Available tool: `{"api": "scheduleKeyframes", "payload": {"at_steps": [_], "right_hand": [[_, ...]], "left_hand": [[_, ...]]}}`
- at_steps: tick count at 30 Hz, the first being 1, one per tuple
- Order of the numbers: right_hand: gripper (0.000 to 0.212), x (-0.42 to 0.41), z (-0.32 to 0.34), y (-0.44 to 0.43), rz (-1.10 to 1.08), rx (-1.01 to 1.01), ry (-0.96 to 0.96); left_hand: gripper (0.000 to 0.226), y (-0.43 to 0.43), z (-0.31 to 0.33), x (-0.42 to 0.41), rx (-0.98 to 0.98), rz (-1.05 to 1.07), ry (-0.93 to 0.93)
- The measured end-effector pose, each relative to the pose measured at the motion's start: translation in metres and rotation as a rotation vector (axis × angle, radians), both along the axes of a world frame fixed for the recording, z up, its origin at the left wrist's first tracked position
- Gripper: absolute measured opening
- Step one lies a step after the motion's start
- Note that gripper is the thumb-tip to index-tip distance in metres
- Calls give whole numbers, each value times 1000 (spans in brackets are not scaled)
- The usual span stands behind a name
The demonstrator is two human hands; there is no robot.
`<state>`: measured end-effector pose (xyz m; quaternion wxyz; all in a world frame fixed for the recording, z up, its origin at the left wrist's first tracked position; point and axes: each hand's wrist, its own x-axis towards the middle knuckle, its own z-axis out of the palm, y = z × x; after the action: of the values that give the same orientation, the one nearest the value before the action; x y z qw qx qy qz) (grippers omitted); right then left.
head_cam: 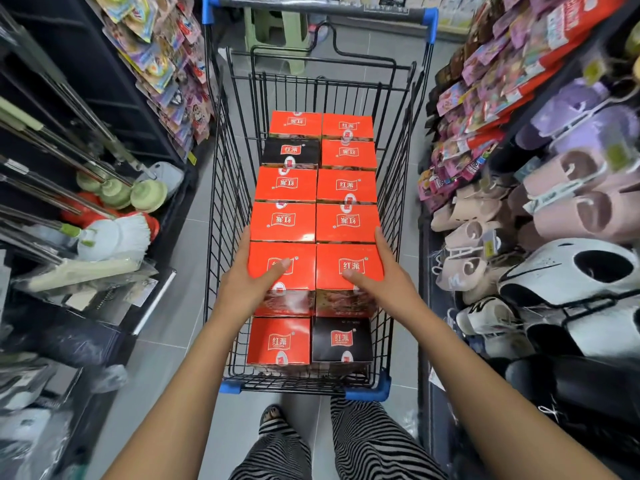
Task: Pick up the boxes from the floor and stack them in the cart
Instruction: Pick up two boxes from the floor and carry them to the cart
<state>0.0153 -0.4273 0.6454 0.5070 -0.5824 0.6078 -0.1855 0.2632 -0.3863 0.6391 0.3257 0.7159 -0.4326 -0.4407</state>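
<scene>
Two boxes sit side by side in the upper layer near the close end of the cart: the left red cardboard box (301,251) and the right red cardboard box (349,258). The left hand (247,285) clasps the outer edge of the first, thumb over the top and fingers (246,239) down its side. The right hand (391,282) mirrors this on the second. I cannot tell whether the pair already rests on the boxes beneath.

The two seem held mainly by inward squeeze, so if the pressure eases unevenly the inner edges could sag and one box could drop. Just in front lies a lower row, a red box (278,341) and a black box (341,339), so the pair stands at a step and might tip toward the person. A forward push could also roll the black wire shopping cart with blue corner guards (221,202).

Every box top carries a white-edged banner reading 红派, some upside down from here. The round stickers on the edges are too small to read.

Mops (114,233) fill the left shelf and slippers (568,202) the right.
</scene>
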Motion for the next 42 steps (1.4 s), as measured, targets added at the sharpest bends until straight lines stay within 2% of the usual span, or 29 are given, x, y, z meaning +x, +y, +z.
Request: {"api": "scheduleKeyframes", "payload": {"at_steps": [5,11,13,14,16,18,20,23,26,31,35,42], "right_hand": [[109,0,-2,0,41,2,49],[105,-1,4,2,45,-11,52],[99,-2,5,2,48,-28,127],[94,-1,7,3,36,-98,213],[78,3,13,2,15,-372,364],[61,14,21,-1,77,-636,347],[55,32,27,-2,237,-708,257],[59,72,32,12,538,-698,193],[66,114,31,48,843,-720,208],[81,180,36,144,1220,-770,221],[90,226,35,254,1581,-817,221],[82,276,25,484,2043,-925,76]], "left_hand": [[87,2,-1,-3,-26,16,5],[87,1,-1,-4,6,29,-6],[88,1,0,-5,19,49,25],[91,1,1,-6,29,73,40],[100,5,5,-7,43,188,76],[100,16,10,-9,14,329,40],[88,38,19,-11,-3,432,-71],[85,85,30,-9,58,469,-262],[89,143,34,2,180,551,-451],[76,272,40,18,329,710,-807],[73,402,35,15,481,885,-850],[68,625,23,-34,739,1239,-828]]}}
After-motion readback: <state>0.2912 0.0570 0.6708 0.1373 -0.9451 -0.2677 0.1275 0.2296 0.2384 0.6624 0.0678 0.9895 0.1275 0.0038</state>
